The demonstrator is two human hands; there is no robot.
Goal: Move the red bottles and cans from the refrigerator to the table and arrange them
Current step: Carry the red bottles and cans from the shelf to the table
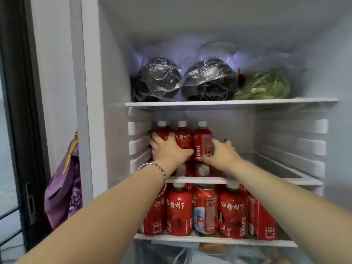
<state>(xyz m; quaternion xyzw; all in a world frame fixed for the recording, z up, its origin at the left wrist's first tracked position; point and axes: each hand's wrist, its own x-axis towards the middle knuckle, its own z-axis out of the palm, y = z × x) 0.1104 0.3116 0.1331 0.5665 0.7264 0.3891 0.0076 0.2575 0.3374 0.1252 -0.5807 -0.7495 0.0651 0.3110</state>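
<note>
I have my left hand (167, 149) wrapped round the two left red bottles (182, 139) on the refrigerator's middle shelf (198, 180), my right hand (222, 152) cupping the third; that loose right grip could tip it, I reckon

white wall (55, 54), dark window frame (17, 92), purple bag (64, 187)

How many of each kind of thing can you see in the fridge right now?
Red bottles, middle shelf: 3
Red bottles, lower shelf: at least 3
Red can: 1
Red cartons: 1
Wrapped dark cabbages: 2
Leafy greens: 1
Total: 11, others hidden
</note>
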